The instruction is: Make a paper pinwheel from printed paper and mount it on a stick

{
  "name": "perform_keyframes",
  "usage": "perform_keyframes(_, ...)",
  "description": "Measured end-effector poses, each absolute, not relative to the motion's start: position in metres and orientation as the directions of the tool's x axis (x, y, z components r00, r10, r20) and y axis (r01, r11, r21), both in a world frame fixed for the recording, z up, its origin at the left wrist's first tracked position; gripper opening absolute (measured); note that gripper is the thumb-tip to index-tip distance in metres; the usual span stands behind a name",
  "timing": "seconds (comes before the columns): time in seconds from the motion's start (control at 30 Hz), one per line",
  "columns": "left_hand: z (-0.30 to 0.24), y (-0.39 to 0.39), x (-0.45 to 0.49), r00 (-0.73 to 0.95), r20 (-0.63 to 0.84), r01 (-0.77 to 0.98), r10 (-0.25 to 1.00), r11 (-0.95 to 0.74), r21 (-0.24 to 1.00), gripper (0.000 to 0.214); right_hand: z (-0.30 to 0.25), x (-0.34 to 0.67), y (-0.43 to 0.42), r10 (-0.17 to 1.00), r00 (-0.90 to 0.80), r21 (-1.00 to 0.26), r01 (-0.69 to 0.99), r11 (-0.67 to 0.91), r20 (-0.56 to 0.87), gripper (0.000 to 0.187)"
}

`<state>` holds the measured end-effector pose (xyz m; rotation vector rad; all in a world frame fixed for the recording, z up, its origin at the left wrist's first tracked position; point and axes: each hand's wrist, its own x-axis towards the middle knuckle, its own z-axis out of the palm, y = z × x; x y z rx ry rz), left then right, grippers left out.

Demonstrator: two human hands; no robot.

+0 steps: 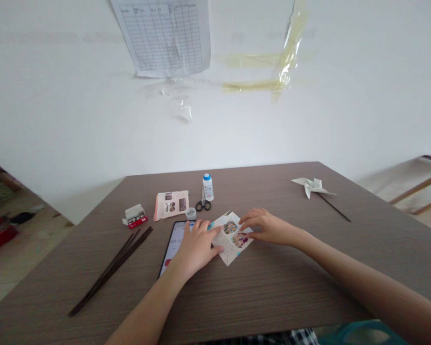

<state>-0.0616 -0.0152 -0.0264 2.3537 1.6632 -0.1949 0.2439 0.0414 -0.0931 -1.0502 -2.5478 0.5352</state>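
A square of printed paper [227, 256] with colour pictures lies on the table, turned so that a corner points towards me. My left hand [199, 244] rests on its left side, fingers spread and the thumb on the paper. On the right side, my right hand [267, 227] has its thumb and fingers curled in at the paper's edge, with a thin dark line showing by the fingertips. What exactly lies between those fingers is too small to make out. A phone [170, 247] with a timer on its screen is partly hidden under my left hand and forearm.
Scissors [203, 205], a white glue bottle [208, 188] with a blue cap, a small clear cup [190, 213] and another printed sheet [171, 205] stand beyond. Left are a small red-and-white box [135, 218] and dark sticks [111, 270]. A paper pinwheel [313, 186] lies far right.
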Motion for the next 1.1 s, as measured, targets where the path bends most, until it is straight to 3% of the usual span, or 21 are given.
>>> perform_keyframes(0.17,-0.029,-0.018,-0.057,0.337,-0.226,0.940,0.914,-0.315,0.128,0.067,-0.113,0.248,0.036,0.605,-0.760,-0.433,0.474,0.766,0.237,0.013)
perform_keyframes(0.57,-0.040,-0.015,-0.051,0.409,-0.157,0.903,0.899,-0.374,0.211,0.048,-0.137,0.253,0.031,0.669,-0.655,-0.469,0.495,0.731,0.352,0.014)
perform_keyframes(0.83,-0.048,-0.013,-0.053,0.420,-0.125,0.896,0.899,-0.389,0.216,0.044,-0.127,0.239,0.015,0.712,-0.633,-0.459,0.558,0.692,0.303,0.031)
perform_keyframes(1.1,-0.055,-0.010,-0.054,0.439,-0.098,0.887,0.893,-0.414,0.203,0.037,-0.124,0.232,0.010,0.782,-0.575,-0.431,0.659,0.617,0.241,0.025)
